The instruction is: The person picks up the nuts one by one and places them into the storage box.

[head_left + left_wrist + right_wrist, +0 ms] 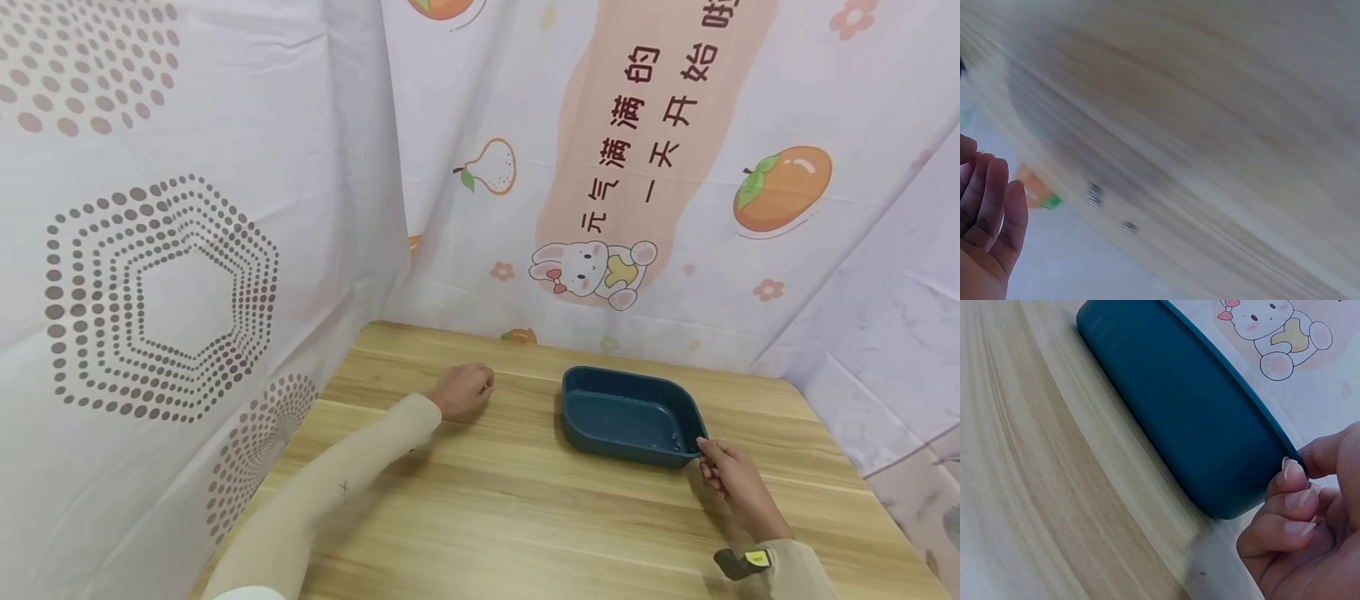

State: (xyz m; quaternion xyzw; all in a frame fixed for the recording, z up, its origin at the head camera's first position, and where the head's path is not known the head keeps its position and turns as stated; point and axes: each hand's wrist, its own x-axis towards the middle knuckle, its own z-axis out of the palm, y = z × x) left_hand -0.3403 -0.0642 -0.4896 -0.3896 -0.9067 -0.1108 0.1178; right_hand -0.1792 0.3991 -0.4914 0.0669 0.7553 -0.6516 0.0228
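A dark teal plastic tray (622,446) with rounded corners sits on the table, several small shiny metal pieces (675,442) inside its near right corner. My right hand (738,483) pinches the tray's rim there between thumb and fingers; the right wrist view shows the grip from outside the tray (1179,406). Left of the tray, my left hand (463,390) is over the back of the table with its fingers bent. In the left wrist view, small silver metal pieces (1094,194) lie beyond the left hand (985,219). Whether its fingertips hold a piece is hidden.
The wood-grain table (480,508) ends at a printed curtain (450,283) behind and another curtain (315,275) at the left. A black strap end with a yellow label (756,558) hangs at the right wrist.
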